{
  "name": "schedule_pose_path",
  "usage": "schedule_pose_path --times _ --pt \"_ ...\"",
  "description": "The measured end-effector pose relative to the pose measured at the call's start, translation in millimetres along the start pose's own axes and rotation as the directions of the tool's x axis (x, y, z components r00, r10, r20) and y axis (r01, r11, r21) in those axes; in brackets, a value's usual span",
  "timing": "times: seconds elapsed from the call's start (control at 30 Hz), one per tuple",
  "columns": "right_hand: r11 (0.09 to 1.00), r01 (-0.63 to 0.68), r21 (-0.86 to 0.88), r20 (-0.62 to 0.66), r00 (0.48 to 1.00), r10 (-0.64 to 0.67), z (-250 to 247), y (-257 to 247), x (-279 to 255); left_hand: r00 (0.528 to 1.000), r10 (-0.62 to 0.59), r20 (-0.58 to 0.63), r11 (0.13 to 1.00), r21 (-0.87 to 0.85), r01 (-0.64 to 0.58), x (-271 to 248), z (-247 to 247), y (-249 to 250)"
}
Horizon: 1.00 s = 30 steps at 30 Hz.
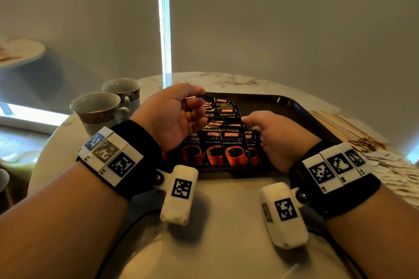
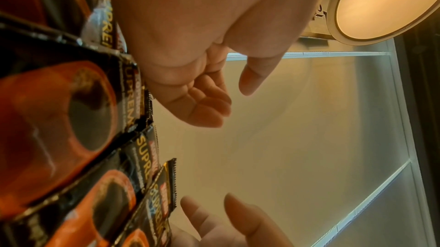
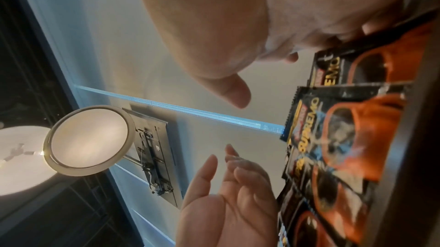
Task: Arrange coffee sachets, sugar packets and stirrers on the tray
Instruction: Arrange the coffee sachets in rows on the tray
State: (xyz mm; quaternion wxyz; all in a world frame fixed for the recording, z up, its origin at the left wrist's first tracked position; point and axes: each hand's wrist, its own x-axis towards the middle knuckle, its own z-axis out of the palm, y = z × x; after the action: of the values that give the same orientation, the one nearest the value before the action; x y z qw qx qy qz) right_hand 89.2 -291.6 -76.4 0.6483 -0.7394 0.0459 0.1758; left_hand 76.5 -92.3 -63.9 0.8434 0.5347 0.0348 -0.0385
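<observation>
Dark tray (image 1: pixel 294 104) on marble surface (image 1: pixel 226 206). Coffee sachets (image 1: pixel 233 149) on tray's left part, overlapping rows, long axis running near-to-far, logo ends pointing away from person, cup print at near end. Left hand (image 1: pixel 172 115) raised over far rows, fingers loosely curled, palm up; head view hints at thin edge at fingertips, can't tell if pinched. Right hand (image 1: pixel 276 138) low on near row's right side, fingers on sachets, thumb apart. Stirrers (image 1: pixel 344 129) and sugar packets (image 1: pixel 394 165) off tray, right side. Two cups (image 1: pixel 99 108) left.
</observation>
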Motion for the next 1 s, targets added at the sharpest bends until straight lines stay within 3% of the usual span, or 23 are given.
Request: schedule_pose_path --times 0.07,0.23,0.4,0.57,0.8,1.0 --pt "0.999 0.0 0.045 0.063 0.998 -0.003 4 0 -4 1.0 0.002 -0.003 1.0 -0.005 -0.002 0 0 0" --pt "0.981 0.006 0.194 0.063 0.998 -0.018 12 -3 -17 1.0 0.003 -0.008 1.0 -0.012 -0.003 0 0 1" --pt "0.975 0.012 0.222 0.054 0.998 -0.024 13 -4 -24 1.0 0.008 -0.008 1.0 -0.016 -0.009 0 0 0" --pt "0.982 0.042 0.184 -0.047 0.998 -0.034 7 -8 -24 1.0 0.005 -0.007 1.0 -0.029 -0.005 1 0 1" --pt "0.964 -0.003 0.265 -0.036 0.999 0.013 7 -7 -15 1.0 0.028 0.007 0.998 -0.047 -0.028 1 -1 4" --pt "0.967 0.052 0.247 -0.189 0.982 -0.005 -3 -7 7 0.988 0.146 0.045 0.989 0.033 -0.147 -2 0 15"
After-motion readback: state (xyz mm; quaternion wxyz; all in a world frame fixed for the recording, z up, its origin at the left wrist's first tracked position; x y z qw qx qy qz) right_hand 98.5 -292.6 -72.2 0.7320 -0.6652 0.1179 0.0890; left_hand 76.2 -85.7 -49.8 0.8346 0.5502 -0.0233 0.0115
